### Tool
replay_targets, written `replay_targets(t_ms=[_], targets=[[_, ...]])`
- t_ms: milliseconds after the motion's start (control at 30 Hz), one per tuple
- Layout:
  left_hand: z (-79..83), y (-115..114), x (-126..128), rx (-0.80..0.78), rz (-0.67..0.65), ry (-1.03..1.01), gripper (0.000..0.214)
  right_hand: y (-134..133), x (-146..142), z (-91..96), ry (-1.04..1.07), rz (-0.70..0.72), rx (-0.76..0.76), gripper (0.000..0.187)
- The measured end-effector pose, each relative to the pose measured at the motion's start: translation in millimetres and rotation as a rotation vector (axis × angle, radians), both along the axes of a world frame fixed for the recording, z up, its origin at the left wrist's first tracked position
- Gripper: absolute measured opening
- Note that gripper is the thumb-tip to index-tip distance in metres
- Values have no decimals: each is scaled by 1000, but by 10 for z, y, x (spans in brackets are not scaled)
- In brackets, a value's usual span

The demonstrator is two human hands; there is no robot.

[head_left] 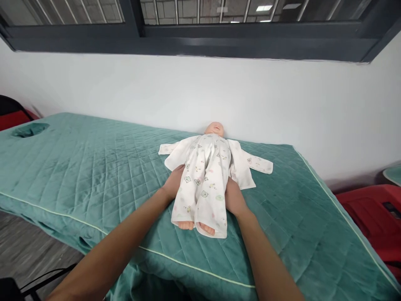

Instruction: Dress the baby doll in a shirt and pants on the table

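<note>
A baby doll (214,128) lies on its back on the green quilted bed, head towards the wall and feet towards me. White patterned baby trousers (203,188) cover its legs and reach up over the belly; the toes show at both hems. Under them a white baby jacket (246,165) is spread out with its sleeves stretched to either side. My left hand (174,182) is closed at the left edge of the trousers, around thigh height. On the opposite edge, slightly lower, my right hand (234,197) grips the cloth. The fabric partly hides the fingers of both hands.
The quilted bed cover (103,167) has a face hole (30,130) at the far left. Behind the bed stands a white wall (125,92) below a dark window frame (194,44). Red chairs (366,217) are at the right, and a red and black object (14,115) at the left.
</note>
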State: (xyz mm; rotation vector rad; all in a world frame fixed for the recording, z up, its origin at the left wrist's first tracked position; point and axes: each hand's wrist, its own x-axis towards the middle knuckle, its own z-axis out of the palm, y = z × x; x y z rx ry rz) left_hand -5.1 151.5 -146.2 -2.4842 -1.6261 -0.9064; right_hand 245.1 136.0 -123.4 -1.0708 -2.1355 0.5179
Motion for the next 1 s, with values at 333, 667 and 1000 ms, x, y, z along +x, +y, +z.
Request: replay_targets(t_ms=[333, 667, 1000], targets=[[68, -364, -113, 122, -20, 116, 27, 7, 151, 15, -205, -12, -38, 27], [-47, -308, -221, -49, 73, -264, 35, 17, 336, 100, -81, 1, -105, 29], [-61, 98, -334, -115, 843, -298, 38, 290, 717, -126, -14, -917, -78, 34]])
